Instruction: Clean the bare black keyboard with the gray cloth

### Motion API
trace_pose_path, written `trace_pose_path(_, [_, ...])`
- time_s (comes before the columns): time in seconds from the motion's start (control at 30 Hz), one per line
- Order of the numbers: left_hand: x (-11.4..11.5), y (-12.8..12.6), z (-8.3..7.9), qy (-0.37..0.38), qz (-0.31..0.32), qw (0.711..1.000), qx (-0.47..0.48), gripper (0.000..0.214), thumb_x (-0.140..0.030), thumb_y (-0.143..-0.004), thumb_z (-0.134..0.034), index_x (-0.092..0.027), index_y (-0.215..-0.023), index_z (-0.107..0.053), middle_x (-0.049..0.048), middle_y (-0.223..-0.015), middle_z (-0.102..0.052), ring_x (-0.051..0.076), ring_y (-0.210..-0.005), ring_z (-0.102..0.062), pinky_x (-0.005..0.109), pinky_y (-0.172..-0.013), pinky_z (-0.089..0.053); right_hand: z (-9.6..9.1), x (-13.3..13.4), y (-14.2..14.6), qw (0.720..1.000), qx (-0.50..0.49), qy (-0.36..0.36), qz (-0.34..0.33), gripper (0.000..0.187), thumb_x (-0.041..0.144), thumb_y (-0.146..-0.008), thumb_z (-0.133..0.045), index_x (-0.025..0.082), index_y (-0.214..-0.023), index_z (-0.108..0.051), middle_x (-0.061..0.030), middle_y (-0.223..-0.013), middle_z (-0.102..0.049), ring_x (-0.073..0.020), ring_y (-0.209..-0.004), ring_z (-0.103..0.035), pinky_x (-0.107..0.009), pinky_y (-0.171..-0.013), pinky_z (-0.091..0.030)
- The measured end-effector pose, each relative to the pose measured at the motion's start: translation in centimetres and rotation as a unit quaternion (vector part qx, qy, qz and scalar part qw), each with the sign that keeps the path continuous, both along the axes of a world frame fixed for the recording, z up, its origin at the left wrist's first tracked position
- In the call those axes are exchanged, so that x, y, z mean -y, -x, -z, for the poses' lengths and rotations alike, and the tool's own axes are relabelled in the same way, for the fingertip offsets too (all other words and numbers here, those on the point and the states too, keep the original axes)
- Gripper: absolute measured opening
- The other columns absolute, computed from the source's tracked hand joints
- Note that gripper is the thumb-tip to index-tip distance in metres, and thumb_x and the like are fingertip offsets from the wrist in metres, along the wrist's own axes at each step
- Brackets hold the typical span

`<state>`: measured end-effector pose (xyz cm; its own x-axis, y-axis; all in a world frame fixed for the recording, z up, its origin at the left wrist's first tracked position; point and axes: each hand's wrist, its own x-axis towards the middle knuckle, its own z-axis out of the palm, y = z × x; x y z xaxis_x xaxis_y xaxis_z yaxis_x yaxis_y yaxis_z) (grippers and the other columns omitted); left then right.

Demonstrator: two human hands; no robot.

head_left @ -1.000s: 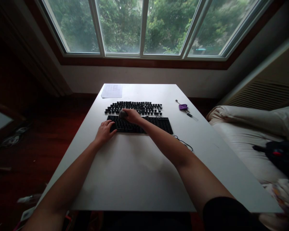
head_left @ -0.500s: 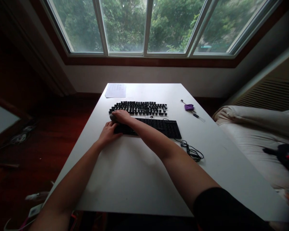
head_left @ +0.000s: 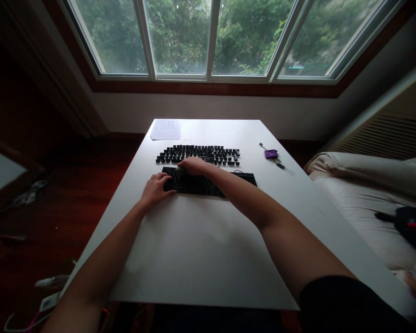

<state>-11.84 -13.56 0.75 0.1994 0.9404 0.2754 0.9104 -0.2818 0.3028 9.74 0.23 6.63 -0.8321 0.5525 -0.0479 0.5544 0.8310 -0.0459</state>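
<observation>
Gripping a rounded object (head_left: pixel 180 171), right fingers (head_left: pixel 185 164) curl while left fingers (head_left: pixel 160 176) spread against the keyboard (head_left: pixel 198 186).

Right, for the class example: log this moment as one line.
left hand: on keyboard, left end | right hand: holding small rounded object at keyboard | keycaps: rows beyond keyboard
</observation>
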Motion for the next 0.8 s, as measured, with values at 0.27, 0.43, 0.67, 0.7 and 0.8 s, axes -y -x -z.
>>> trace_pose_path(0.27, [-0.1,0.2,0.2,0.009,0.011,1.0,-0.002,0.056,-0.057,-0.081,-0.074,-0.029,-0.128,-0.063,0.0081,-0.135,-0.056,0.034,-0.126,-0.047,0.051,-0.107,-0.044,-0.1,0.6,-8.5,0.997,0.066,-0.028,0.014,0.039,0.012,-0.085,-0.06,0.03,-0.117,-0.072,-0.0042,-0.118,-0.074,-0.0211,-0.097,-0.067,-0.026,-0.068,-0.036])
trace_pose_path(0.43, [-0.1,0.2,0.4,0.013,0.006,1.0,0.001,0.055,-0.056,-0.081,-0.073,-0.029,-0.128,-0.062,0.008,-0.136,-0.055,0.034,-0.126,-0.047,0.051,-0.108,-0.044,-0.2,1.2,-14.5,0.993,0.101,-0.026,0.052,0.038,0.011,-0.086,-0.06,0.031,-0.116,-0.072,-0.0047,-0.115,-0.073,-0.0208,-0.093,-0.067,-0.027,-0.068,-0.037])
trace_pose_path(0.67, [-0.3,0.3,0.8,0.02,0.004,1.0,0.016,0.055,-0.057,-0.081,-0.073,-0.029,-0.128,-0.062,0.0075,-0.137,-0.053,0.034,-0.128,-0.044,0.051,-0.109,-0.042,-0.7,1.7,-21.1,0.984,0.149,-0.027,0.091,0.042,0.011,-0.085,-0.058,0.032,-0.118,-0.071,-0.0055,-0.116,-0.072,-0.0221,-0.097,-0.066,-0.027,-0.064,-0.035])
trace_pose_path(0.7, [-0.3,0.3,0.9,0.02,0.003,1.0,0.015,0.055,-0.057,-0.081,-0.073,-0.029,-0.128,-0.062,0.0074,-0.137,-0.053,0.034,-0.129,-0.044,0.051,-0.109,-0.042,-0.8,1.7,-21.7,0.983,0.15,-0.025,0.097,0.042,0.011,-0.084,-0.058,0.032,-0.118,-0.072,-0.0056,-0.115,-0.073,-0.0221,-0.097,-0.066,-0.027,-0.064,-0.035])
trace_pose_path(0.8, [-0.4,0.4,1.1,0.018,0.003,1.0,0.009,0.056,-0.056,-0.082,-0.072,-0.03,-0.13,-0.061,0.0077,-0.138,-0.053,0.034,-0.129,-0.043,0.051,-0.11,-0.041,-1.0,1.6,-23.5,0.981,0.15,-0.011,0.126,0.042,0.01,-0.08,-0.064,0.033,-0.114,-0.074,-0.0059,-0.111,-0.074,-0.0227,-0.094,-0.067,-0.028,-0.063,-0.034])
